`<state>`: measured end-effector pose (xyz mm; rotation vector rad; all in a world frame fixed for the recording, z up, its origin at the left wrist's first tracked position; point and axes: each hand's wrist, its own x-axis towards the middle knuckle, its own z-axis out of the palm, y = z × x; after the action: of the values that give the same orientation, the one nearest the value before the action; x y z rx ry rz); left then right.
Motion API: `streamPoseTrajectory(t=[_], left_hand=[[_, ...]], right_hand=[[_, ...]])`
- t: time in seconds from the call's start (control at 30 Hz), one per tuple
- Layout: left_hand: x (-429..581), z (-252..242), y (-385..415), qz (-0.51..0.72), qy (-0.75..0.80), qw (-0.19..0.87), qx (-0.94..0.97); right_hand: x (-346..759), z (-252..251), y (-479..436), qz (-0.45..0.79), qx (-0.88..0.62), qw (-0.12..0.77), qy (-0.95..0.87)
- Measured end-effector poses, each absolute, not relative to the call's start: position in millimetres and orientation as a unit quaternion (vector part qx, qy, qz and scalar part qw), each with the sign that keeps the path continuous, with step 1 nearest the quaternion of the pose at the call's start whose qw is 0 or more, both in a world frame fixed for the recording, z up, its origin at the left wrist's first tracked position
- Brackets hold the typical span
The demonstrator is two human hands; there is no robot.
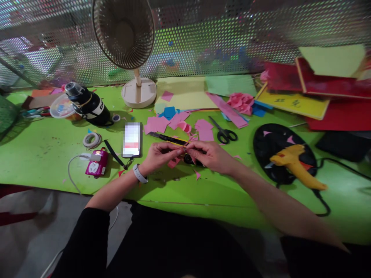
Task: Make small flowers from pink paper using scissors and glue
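My left hand [160,154] and my right hand [209,155] meet above the green table [43,154], fingertips pinched together on a small pink paper piece [185,148]. A white band sits on my left wrist. A black and yellow utility knife [166,138] lies just beyond my fingers. Small pink scraps [198,175] lie under and around my hands. A dark small object under my right hand is mostly hidden.
Pink paper pieces [158,124], black scissors [224,133], a phone [132,139], tape rolls [92,139], a pink charger [95,166], a dark bottle [88,105], a fan [136,90], a yellow glue gun [295,164] on a black mat [268,139], stacked coloured paper [292,102].
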<state>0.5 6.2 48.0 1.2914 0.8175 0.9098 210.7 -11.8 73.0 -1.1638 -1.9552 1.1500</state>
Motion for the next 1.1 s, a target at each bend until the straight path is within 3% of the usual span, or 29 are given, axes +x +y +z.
streamPoseTrajectory(t=[1.1], left_hand=[[-4.3, 49.6, 5.4, 0.394, 0.328, 0.610, 0.604]], right_hand=[[213.7, 67.7, -9.3, 0.488, -0.439, 0.294, -0.695]])
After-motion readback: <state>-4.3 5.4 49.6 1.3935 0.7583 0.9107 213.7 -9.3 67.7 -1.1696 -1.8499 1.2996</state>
